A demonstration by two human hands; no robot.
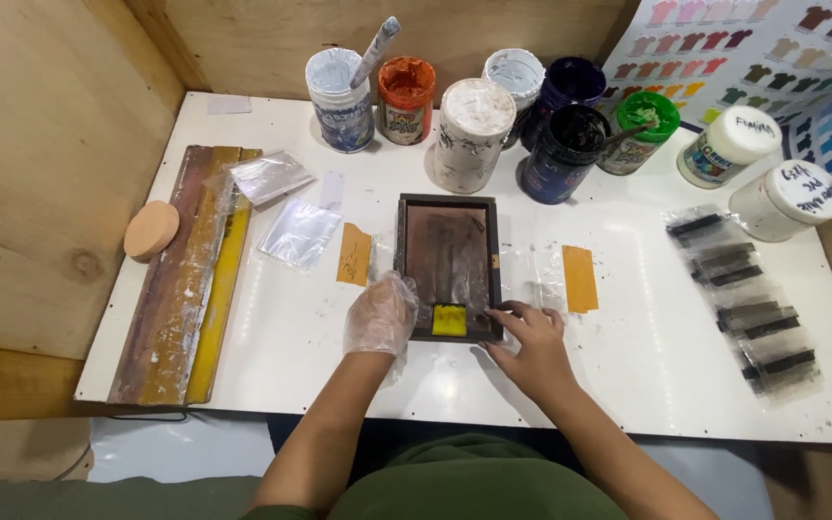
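The white desk (272, 356) gives me bare room along its near edge, left of my hands and between the small frame and the strips at right. The back edge is crowded with paint jars (475, 135), some open, some lidded, two with stirring sticks. At the left edge lie long, paint-smeared wooden squeegees (180, 274), with a round tan disc (151, 229) just beyond on the wood.

My left hand (380, 315), in a thin clear plastic glove, rests loosely curled against the lower left corner of the small dark screen frame (448, 265), gripping nothing. My bare right hand (530, 345) lies flat, fingers spread, fingertips pressing the frame's lower right corner.

The frame sits mid-desk, rectangular, its mesh brownish and streaked, with a yellow square patch (450, 320) at its near end. Orange tape pieces (579, 278) flank it. Crinkled clear plastic bags (300, 231) lie left; plastic-sleeved dark strips (743, 289) lie right.
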